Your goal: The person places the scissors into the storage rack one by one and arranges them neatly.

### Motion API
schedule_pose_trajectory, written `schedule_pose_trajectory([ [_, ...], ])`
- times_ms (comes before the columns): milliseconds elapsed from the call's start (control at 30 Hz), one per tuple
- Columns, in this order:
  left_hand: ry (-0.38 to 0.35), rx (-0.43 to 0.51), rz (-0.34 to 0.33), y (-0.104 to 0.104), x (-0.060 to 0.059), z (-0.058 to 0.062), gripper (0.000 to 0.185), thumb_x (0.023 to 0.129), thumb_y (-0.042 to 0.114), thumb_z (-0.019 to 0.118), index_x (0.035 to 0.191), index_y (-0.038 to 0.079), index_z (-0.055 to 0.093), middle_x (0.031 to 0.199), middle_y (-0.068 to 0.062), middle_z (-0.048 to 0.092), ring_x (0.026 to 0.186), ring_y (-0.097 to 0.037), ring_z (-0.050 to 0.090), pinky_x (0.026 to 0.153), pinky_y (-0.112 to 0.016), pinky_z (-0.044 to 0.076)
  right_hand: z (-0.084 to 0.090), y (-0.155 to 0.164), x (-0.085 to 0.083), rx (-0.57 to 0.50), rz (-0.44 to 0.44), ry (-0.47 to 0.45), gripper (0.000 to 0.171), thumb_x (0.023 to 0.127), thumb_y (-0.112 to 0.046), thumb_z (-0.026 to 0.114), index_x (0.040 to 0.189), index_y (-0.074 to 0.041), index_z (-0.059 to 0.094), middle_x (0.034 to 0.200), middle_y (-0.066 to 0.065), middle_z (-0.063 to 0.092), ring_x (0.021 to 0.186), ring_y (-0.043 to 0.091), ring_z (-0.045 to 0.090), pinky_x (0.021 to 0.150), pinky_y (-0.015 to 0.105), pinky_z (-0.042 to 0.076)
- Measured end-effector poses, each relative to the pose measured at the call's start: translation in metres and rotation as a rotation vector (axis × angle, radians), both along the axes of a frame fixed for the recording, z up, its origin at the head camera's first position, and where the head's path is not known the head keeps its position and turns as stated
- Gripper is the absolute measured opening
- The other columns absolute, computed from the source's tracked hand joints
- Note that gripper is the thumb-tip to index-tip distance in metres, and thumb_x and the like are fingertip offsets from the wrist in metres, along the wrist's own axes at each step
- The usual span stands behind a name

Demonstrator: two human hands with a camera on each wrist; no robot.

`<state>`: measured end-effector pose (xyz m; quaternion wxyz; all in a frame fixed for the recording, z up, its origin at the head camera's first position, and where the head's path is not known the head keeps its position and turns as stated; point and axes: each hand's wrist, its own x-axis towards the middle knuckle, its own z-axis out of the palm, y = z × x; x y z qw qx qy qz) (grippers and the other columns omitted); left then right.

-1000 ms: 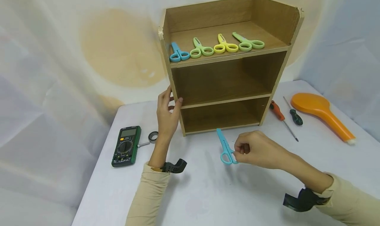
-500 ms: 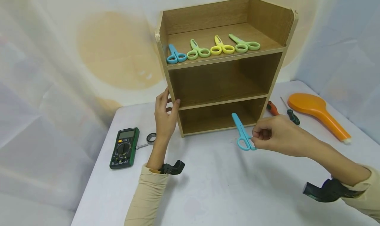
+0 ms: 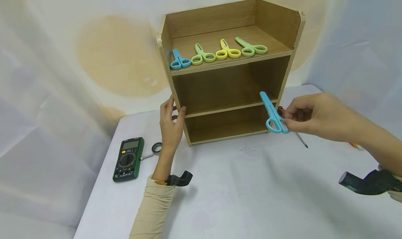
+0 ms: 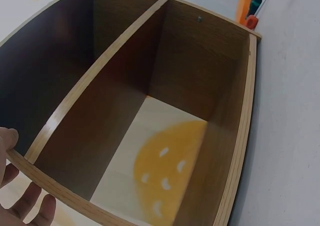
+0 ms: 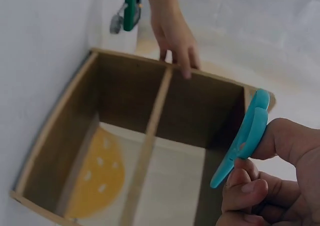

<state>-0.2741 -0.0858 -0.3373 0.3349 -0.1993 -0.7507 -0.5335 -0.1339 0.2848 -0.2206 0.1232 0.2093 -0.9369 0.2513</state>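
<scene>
A light blue pair of scissors (image 3: 269, 106) is held up by a handle loop, pinched between the thumb and fingers of my right hand (image 3: 323, 115). It is in the air in front of the right side of the wooden shelf unit (image 3: 213, 21), blades pointing up and left. My left hand (image 3: 171, 131) grips that unit's left side panel; in the left wrist view, the thumb (image 4: 7, 137) lies over the edge and the fingers are outside. Along the top shelf lie blue scissors (image 3: 177, 54), green scissors (image 3: 199, 50), yellow scissors (image 3: 224, 47) and another green pair (image 3: 245, 43).
A multimeter (image 3: 128, 158), a ring-shaped bearing (image 3: 156, 148) and a bolt (image 3: 147, 157) lie left of the unit. Beyond my right hand are a red-handled screwdriver (image 3: 301, 139) and an orange object (image 3: 356, 145), both partly hidden. The unit's two lower compartments face me.
My right hand has lifted the light blue scissors up and to the right, from low before the unit to its middle shelf's height. The left hand keeps its grip on the side panel.
</scene>
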Motion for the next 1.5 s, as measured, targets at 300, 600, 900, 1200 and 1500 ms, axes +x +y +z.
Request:
schedule_pose_trajectory([
  [300, 0.006, 0.026, 0.002, -0.004, 0.003, -0.001, 0.054, 0.102, 0.019, 0.06, 0.153, 0.014, 0.043, 0.138, -0.01, 0.046, 0.116, -0.024, 0.055, 0.082, -0.039, 0.05, 0.038, 0.005, -0.015, 0.067, -0.147, 0.001, 0.009, 0.088, -0.019, 0.078, 0.09, -0.012, 0.072, 0.07, 0.0, 0.061, 0.061, 0.019, 0.053, 0.052, 0.025, 0.04],
  [600, 0.01, 0.001, -0.011, -0.001, 0.0, -0.001, 0.055, 0.103, 0.026, 0.058, 0.154, 0.016, 0.04, 0.14, -0.007, 0.044, 0.118, -0.02, 0.053, 0.083, -0.035, 0.05, 0.062, 0.026, -0.041, 0.119, -0.222, 0.058, 0.018, 0.093, -0.022, 0.072, 0.095, -0.004, 0.072, 0.077, 0.002, 0.067, 0.064, 0.02, 0.051, 0.053, 0.024, 0.041],
  [900, 0.005, 0.015, 0.007, 0.002, 0.0, -0.001, 0.055, 0.102, 0.013, 0.059, 0.153, 0.007, 0.04, 0.139, -0.016, 0.044, 0.117, -0.029, 0.053, 0.081, -0.038, 0.048, 0.082, 0.034, -0.076, 0.19, -0.202, 0.052, 0.021, 0.094, -0.023, 0.069, 0.091, -0.003, 0.073, 0.077, 0.005, 0.065, 0.072, 0.023, 0.048, 0.056, 0.028, 0.042],
  [1200, 0.022, 0.007, -0.007, 0.011, 0.022, 0.02, 0.053, 0.102, 0.008, 0.057, 0.151, 0.001, 0.04, 0.137, -0.02, 0.044, 0.115, -0.031, 0.053, 0.081, -0.036, 0.048, 0.09, 0.039, -0.092, 0.156, -0.219, 0.062, 0.023, 0.096, -0.021, 0.067, 0.094, 0.001, 0.074, 0.083, 0.011, 0.065, 0.076, 0.026, 0.047, 0.057, 0.025, 0.042],
  [1500, 0.01, -0.01, 0.004, 0.001, 0.0, -0.002, 0.053, 0.103, 0.027, 0.057, 0.154, 0.018, 0.042, 0.14, -0.005, 0.044, 0.117, -0.02, 0.053, 0.084, -0.036, 0.049, 0.092, 0.023, -0.091, 0.129, -0.333, 0.163, 0.034, 0.099, -0.024, 0.058, 0.103, 0.008, 0.068, 0.087, 0.02, 0.062, 0.079, 0.03, 0.046, 0.051, 0.026, 0.038],
])
